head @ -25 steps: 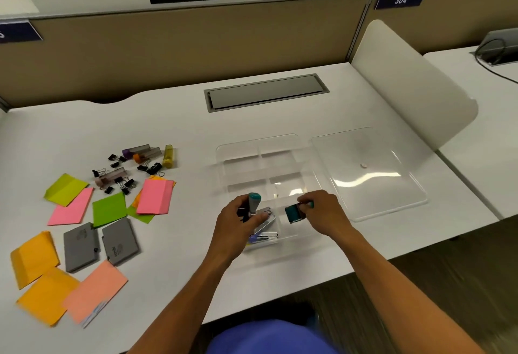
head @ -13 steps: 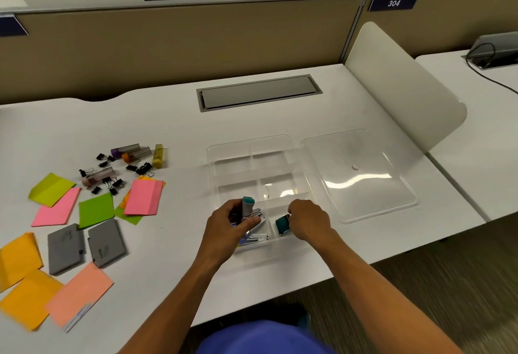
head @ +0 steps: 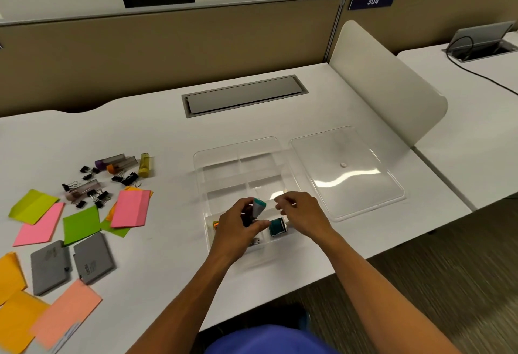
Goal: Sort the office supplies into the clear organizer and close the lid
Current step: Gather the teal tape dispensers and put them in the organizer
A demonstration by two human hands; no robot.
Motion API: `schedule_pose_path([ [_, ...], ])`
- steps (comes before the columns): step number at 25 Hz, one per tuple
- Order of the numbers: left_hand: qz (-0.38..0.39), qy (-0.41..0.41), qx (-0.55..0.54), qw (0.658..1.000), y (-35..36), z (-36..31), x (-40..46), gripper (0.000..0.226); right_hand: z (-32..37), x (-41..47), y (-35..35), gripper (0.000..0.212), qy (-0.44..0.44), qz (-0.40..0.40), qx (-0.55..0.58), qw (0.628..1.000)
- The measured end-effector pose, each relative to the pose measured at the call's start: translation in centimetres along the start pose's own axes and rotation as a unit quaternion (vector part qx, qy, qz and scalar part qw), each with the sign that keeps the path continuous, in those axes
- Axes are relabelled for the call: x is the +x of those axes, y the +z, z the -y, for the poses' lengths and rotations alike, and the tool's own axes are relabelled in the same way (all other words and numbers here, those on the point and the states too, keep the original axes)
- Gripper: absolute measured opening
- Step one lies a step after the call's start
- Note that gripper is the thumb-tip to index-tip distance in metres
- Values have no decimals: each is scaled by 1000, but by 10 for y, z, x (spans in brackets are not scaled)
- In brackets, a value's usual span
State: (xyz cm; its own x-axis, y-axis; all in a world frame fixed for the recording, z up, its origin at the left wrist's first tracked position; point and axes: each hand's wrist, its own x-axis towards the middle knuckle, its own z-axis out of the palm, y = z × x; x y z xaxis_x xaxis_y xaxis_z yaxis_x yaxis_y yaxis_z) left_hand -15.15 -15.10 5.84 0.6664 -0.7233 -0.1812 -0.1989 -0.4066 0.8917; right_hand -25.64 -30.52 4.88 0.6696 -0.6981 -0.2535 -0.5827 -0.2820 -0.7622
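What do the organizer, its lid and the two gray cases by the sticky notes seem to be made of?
The organizer and its lid look like clear, glossy hard plastic: the desk shows through and the lid carries bright glare streaks. The two gray cases look matte, with no glare, perhaps plastic or a fabric covering; the view cannot settle which.

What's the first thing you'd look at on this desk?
Probably the bright sticky notes spread over the left of the white desk. Then the two hands over the near end of the clear organizer: the left hand holds a teal-tipped stapler, and the lid lies beside it on the right.
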Motion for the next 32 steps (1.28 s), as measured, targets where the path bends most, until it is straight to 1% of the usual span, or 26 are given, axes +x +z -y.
schedule_pose_path([
  [2,12,11,22,1000,8,-3,3,63,5,-5,-7,30,7,31,108,994],
  [4,29,22,50,998,16,-8,6,64,5,-10,-12,31,-2,79,155,985],
  [6,42,49,109,992,22,-11,10,64,0,-12,-14,23,-21,119,188,975],
  [8,43,74,167,982,28,-9,13,63,-8,-11,-17,20,-3,129,247,960],
  [10,51,80,182,979,31,-4,14,65,-14,-8,-19,25,20,129,278,952],
  [12,61,83,183,978,34,3,14,67,-17,-6,-20,30,24,133,280,950],
  [14,49,95,187,977,34,12,12,67,-17,-4,-21,33,37,114,284,951],
  [16,1,123,199,972,27,22,8,63,-20,2,-22,26,61,69,288,953],
  [18,-71,149,229,959,15,34,5,59,-23,7,-21,19,77,46,285,954],
  [20,-119,133,270,946,6,45,3,57,-23,11,-17,20,91,34,282,954],
  [22,-118,69,321,937,1,54,2,64,-22,13,-13,20,103,17,279,955],
  [24,-91,12,358,929,1,62,1,74,-21,16,-9,19,109,2,265,958],
  [26,-84,2,368,926,1,68,-2,80,-21,16,-5,16,106,-7,243,964],
  [30,-103,9,388,916,5,68,-4,86,-22,17,1,12,104,-23,214,971],
  [32,-104,4,394,913,6,67,-3,88,-21,18,2,10,100,-27,179,978],
])
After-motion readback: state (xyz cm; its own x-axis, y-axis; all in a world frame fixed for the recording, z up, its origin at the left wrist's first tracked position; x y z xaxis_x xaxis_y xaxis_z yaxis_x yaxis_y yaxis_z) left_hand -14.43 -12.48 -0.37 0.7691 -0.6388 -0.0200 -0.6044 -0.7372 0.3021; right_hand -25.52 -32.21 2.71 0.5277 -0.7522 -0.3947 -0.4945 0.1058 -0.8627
